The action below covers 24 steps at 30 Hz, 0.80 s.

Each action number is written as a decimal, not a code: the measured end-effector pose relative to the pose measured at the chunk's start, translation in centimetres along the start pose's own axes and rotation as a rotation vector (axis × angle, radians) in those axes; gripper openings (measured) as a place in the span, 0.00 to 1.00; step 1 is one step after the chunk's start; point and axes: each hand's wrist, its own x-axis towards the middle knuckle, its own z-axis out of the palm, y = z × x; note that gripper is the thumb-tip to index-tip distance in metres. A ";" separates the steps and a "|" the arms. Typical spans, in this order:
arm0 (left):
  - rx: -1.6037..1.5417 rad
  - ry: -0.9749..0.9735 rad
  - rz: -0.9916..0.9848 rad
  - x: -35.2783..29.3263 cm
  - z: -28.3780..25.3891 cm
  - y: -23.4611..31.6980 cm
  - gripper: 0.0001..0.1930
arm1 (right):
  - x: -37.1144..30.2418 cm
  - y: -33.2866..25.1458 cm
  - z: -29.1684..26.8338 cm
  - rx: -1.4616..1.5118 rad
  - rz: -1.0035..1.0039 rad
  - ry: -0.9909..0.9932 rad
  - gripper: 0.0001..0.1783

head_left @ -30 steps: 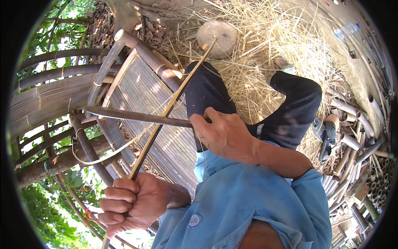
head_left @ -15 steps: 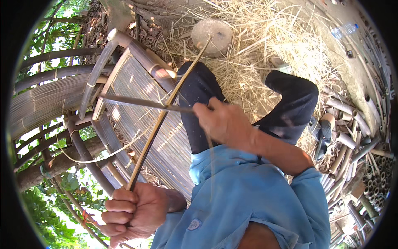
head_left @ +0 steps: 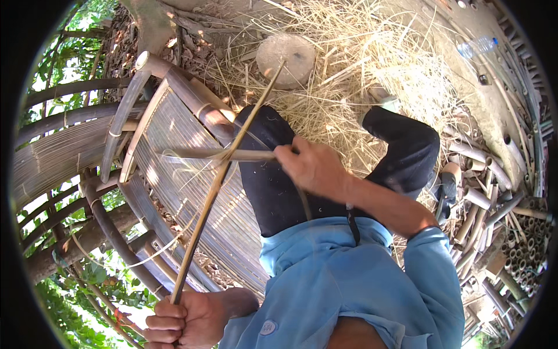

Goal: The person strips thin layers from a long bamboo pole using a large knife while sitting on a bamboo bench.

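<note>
My left hand (head_left: 189, 320), at the lower left, is closed around the lower end of a long, narrow bamboo strip (head_left: 200, 232). The strip slants up and away to the right, over my thigh, its far tip in front of a round wood block. In my right hand (head_left: 317, 168) is the handle end of a long knife (head_left: 250, 155). Its blade, smeared by motion, crosses the strip about midway and points left. Thin pale shavings (head_left: 195, 171) curl near the crossing. How deep the edge bites cannot be seen.
A slatted bamboo bench (head_left: 174, 128) stands to my left, under my thigh. Beyond my knees lie the round wood block (head_left: 286, 61) and loose straw-like shavings (head_left: 372, 58). Cut bamboo pieces (head_left: 479, 198) are piled at right, with a plastic bottle (head_left: 476, 46) farther off.
The knife blade has swung from a slight tilt to nearly level, still across the strip. More curled shavings show beside it. My left hand sits slightly lower in view, still gripping the strip.
</note>
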 end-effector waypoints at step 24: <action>0.018 -0.033 0.117 6.4 2.8 -4.3 0.21 | -1.2 26.7 13.1 -0.085 0.631 -0.308 0.13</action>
